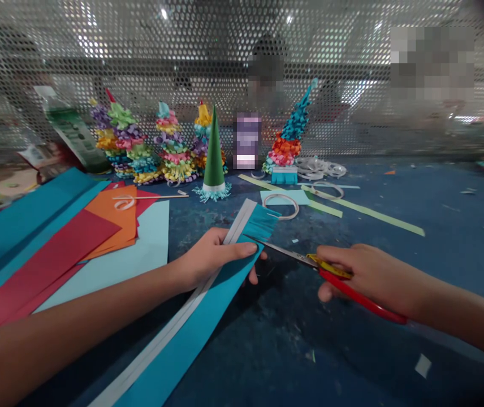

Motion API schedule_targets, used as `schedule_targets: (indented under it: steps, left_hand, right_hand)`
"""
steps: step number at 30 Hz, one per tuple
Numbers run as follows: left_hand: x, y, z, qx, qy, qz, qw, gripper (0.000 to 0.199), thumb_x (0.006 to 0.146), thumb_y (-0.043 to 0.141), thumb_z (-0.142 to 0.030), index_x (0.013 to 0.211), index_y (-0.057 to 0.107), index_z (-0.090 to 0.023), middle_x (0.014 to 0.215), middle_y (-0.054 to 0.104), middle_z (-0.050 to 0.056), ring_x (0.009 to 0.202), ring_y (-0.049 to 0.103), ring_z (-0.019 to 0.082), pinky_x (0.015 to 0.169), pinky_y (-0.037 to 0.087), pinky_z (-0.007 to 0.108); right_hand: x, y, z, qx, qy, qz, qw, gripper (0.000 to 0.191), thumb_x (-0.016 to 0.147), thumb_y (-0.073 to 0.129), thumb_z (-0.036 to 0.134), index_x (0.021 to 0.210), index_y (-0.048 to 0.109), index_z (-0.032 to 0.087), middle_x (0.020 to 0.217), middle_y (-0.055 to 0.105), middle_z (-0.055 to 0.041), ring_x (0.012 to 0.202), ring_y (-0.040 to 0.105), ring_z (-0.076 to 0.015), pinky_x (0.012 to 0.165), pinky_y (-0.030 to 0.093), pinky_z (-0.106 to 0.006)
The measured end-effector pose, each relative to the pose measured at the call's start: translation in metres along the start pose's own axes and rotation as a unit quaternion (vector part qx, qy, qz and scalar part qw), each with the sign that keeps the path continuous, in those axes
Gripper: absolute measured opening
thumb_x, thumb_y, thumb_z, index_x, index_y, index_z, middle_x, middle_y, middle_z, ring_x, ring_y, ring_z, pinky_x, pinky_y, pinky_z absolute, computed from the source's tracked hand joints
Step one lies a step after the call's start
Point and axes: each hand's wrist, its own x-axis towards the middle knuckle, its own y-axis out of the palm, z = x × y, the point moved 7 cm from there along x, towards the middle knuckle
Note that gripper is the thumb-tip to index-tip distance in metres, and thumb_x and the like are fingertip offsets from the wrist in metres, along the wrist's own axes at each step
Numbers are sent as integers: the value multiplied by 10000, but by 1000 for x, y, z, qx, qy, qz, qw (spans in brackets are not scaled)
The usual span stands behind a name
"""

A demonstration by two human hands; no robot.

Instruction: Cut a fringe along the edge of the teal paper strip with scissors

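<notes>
The left forearm [68,319] reaches in from the lower left, and the left hand [214,255] is turned palm-down in a pinching grip, its thumb [236,249] stretched forward along the top and its fingertips [253,275] tucked underneath. The right forearm [458,316] comes in from the lower right, with the right hand [364,277] closed, knuckles up and fingers curled inward.

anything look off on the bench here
The teal and orange paper tree leans hard to the right on its teal base, while the green paper cone to its left stands upright. Small paper scraps also litter the blue tabletop.
</notes>
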Motion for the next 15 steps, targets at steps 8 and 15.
schedule_targets:
  steps: [8,15]
  left_hand:
    - [0,-4,0,44,-18,-46,998,372,819,849,-514,822,758,-154,612,753,43,549,623,163,514,457,251]
    - [1,-6,-1,53,-13,-61,997,336,868,778,-476,879,770,-140,595,737,36,502,577,140,473,427,235]
  right_hand:
    - [-9,4,5,-9,-7,17,1000,561,859,523,847,844,472,288,667,626,-21,599,639,-273,557,351,-333]
    - [-12,6,1,-11,-16,14,1000,551,874,553,834,851,496,286,645,608,-6,567,619,-253,537,335,-313]
